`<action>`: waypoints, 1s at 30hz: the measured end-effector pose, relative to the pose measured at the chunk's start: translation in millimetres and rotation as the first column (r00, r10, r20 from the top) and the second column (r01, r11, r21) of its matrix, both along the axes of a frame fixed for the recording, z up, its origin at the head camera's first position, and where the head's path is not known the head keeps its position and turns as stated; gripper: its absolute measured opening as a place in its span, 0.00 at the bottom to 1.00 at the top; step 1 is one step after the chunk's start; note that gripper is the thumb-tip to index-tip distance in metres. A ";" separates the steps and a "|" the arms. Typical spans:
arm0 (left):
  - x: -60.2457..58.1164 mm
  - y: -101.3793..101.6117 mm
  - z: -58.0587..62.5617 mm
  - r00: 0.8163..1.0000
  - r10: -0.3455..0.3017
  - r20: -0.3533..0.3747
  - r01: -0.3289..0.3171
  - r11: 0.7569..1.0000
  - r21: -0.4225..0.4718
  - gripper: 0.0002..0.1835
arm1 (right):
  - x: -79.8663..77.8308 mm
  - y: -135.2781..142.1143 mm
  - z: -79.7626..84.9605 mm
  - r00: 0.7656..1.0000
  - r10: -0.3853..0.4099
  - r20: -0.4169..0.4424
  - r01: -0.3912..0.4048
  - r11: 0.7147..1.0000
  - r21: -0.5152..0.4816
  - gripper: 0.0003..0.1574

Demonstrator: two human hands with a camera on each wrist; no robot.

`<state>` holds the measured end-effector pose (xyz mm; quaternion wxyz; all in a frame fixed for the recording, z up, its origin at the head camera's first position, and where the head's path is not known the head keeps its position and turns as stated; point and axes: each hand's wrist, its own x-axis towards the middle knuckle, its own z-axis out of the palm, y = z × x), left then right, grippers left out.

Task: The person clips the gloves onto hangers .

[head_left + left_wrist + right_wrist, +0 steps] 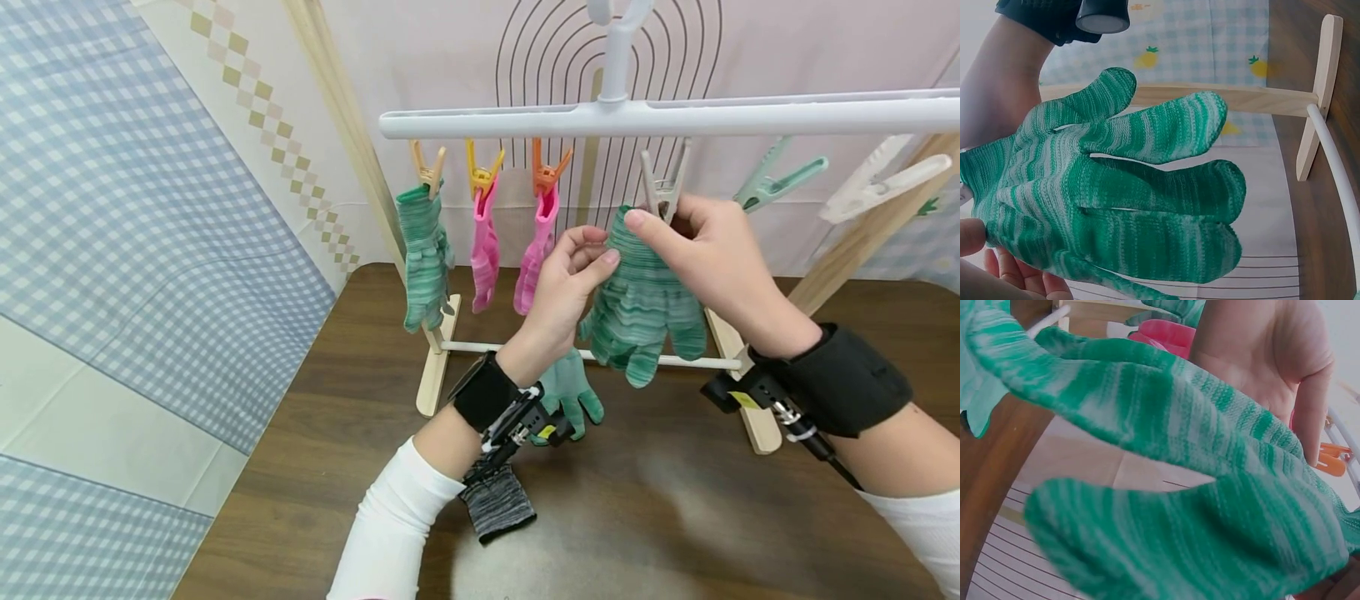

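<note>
A green striped knit glove [648,300] hangs fingers-down below a grey clothespin [663,187] on the white hanger bar. At the cuff, just under that clothespin, my right hand [723,258] pinches the fabric with its thumb in front; its other fingers are mostly hidden behind. My left hand [566,283] pinches the cuff's left edge between thumb and curled fingers. The left wrist view shows the glove [1135,187] spread wide, with left fingertips [1016,275] behind its edge. In the right wrist view, the glove [1147,419] covers much of the frame.
Left along the bar [487,125] hang another green glove [425,258] and two pink knit items [486,258] on clothespins. A mint clothespin [776,179] and a white one [881,183] hang right. Below, a green glove [572,387] and a dark grey knit piece [498,504] lie on the table.
</note>
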<state>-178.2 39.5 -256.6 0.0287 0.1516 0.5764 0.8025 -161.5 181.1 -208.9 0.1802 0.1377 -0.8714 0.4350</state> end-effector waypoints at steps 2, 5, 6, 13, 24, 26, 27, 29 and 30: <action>-0.2 -1.3 -0.9 1.000 -0.003 0.003 0.003 1.000 -0.008 0.13 | 0.4 0.3 -1.6 1.000 -0.006 -0.004 0.006 1.000 0.011 0.24; -1.2 -3.0 -2.2 1.000 -0.006 0.004 0.006 1.000 -0.016 0.14 | 1.0 1.9 -3.9 1.000 -0.012 0.001 0.012 1.000 0.021 0.25; -1.5 -3.5 -2.5 1.000 -0.007 0.002 0.007 1.000 -0.019 0.14 | 1.2 2.6 -4.7 1.000 -0.014 0.001 0.014 1.000 0.024 0.25; -3.0 -6.2 -4.3 0.999 -0.031 -0.017 0.031 0.999 -0.019 0.14 | 3.0 10.3 -10.4 1.000 0.026 -0.018 -0.026 1.000 0.010 0.26; -3.7 -9.1 -4.4 0.999 -0.028 -0.035 0.027 0.999 -0.035 0.14 | 6.5 21.2 -17.6 0.999 0.037 -0.012 -0.037 0.999 0.000 0.17; -4.2 -9.6 -4.7 0.999 -0.027 -0.037 0.025 0.999 -0.039 0.14 | 6.9 23.3 -18.6 0.999 0.042 -0.001 -0.042 0.999 -0.012 0.13; -4.3 -9.9 -4.8 0.999 -0.026 -0.037 0.024 0.999 -0.042 0.14 | 7.0 24.2 -19.1 0.999 0.044 0.001 -0.044 0.999 -0.017 0.13; -4.7 -10.5 -5.3 0.999 -0.026 -0.039 0.024 0.999 -0.048 0.15 | 6.9 26.2 -20.4 0.999 0.050 0.007 -0.050 0.999 -0.019 0.11; -4.6 -10.7 -5.3 0.999 -0.026 -0.039 0.024 0.998 -0.050 0.16 | 6.8 27.1 -21.0 0.999 0.051 0.011 -0.051 0.998 -0.020 0.10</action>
